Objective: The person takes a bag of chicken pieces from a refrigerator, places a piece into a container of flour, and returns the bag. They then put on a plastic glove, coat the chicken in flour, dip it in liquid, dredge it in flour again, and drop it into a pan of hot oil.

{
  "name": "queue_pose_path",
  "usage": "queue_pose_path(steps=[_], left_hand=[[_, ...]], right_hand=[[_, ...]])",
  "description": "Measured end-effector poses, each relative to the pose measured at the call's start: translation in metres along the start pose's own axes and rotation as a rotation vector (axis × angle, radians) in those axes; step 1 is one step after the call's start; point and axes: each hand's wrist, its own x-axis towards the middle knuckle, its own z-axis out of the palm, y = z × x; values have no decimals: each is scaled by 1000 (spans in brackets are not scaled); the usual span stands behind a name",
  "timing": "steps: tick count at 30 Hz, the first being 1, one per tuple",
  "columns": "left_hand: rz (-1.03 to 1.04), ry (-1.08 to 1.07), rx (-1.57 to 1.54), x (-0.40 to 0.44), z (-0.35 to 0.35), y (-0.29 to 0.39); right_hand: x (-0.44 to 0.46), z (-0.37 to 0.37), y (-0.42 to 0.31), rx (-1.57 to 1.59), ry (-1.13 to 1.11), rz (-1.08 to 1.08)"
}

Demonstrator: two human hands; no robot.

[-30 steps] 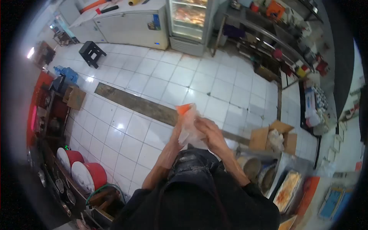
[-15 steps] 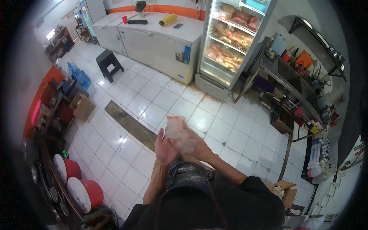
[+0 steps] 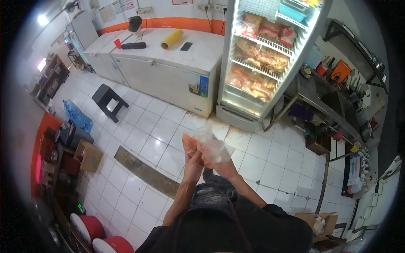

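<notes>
A crumpled, see-through plastic bag (image 3: 215, 148) is in front of my body, over the floor, and covers much of my right hand (image 3: 224, 168). Beside it is an orange item (image 3: 189, 142), which looks soft; its exact kind cannot be made out. My left hand (image 3: 194, 159) has its fingers closed at the lower end of this orange item, close against the bag. The right fingers are mostly hidden under the plastic, but the hand is wrapped round the bag from the right side.
A glass-door fridge (image 3: 240, 120) with packed food stands ahead, beside a white chest freezer (image 3: 164, 84) bearing a yellow roll (image 3: 171, 39) and a phone (image 3: 186, 46). A black stool (image 3: 109, 100) is left, near a floor strip (image 3: 145, 170). A steel counter (image 3: 312, 90) is right.
My left hand has gone from spread fingers beside the bag to a closed grip. More of the orange item shows now. The view has tilted up, toward the freezer and fridge.
</notes>
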Motion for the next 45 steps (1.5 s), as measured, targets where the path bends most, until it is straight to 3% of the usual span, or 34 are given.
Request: queue_pose_path(steps=[1, 3, 4, 5, 7, 9, 11, 13, 15, 16, 18, 19, 22, 27, 29, 31, 34, 38, 40, 42, 44, 45], left_hand=[[34, 45, 69, 23, -3, 5], [53, 12, 139, 71, 1, 24], [68, -24, 202, 95, 7, 37], [67, -30, 211, 116, 14, 48], [295, 21, 10, 148, 48, 82], [23, -96, -156, 195, -7, 84], [19, -96, -62, 230, -13, 97], [61, 29, 227, 266, -19, 111], [78, 54, 388, 307, -27, 126], [57, 78, 294, 324, -37, 129], [-50, 56, 115, 349, -58, 145], [-78, 45, 121, 361, -69, 154], [-164, 71, 150, 398, -96, 189], [-94, 104, 214, 450, -97, 260], [150, 85, 372, 471, -79, 282], [139, -48, 549, 501, -100, 291], [-25, -297, 657, 550, -59, 309], [134, -590, 792, 606, 19, 283], [29, -674, 742, 620, 67, 261], [71, -775, 778, 624, 126, 237], [130, -967, 916, 630, 184, 222], [302, -1065, 875, 634, 213, 204]], right_hand=[[24, -2, -1, -59, -27, 1], [68, -5, -12, -419, 16, -461], [89, -6, -18, -250, -23, -294], [116, -9, -16, -244, -15, -300], [174, -17, -3, -451, -63, -499], [215, -26, -1, -478, -116, -357], [255, -33, -8, -1008, -294, -378], [299, -49, -17, -880, -372, -342], [356, -77, -42, -1039, -706, -236], [386, -102, -22, -890, -514, -265], [430, -119, -83, -435, 137, -246], [476, -149, -62, -701, 477, -293], [557, -183, -94, -490, 1057, -415], [624, -205, -78, -466, 1216, -379], [628, -211, -72, -490, 1254, -397], [617, -207, -77, -474, 1208, -273], [603, -191, -76, -362, 1219, -331], [547, -140, -79, -364, 1277, -311], [515, -113, -74, -365, 1367, -269], [484, -98, -50, -339, 1470, -387], [452, -86, -28, -353, 1590, -366], [426, -84, 4, -348, 1622, -339]])
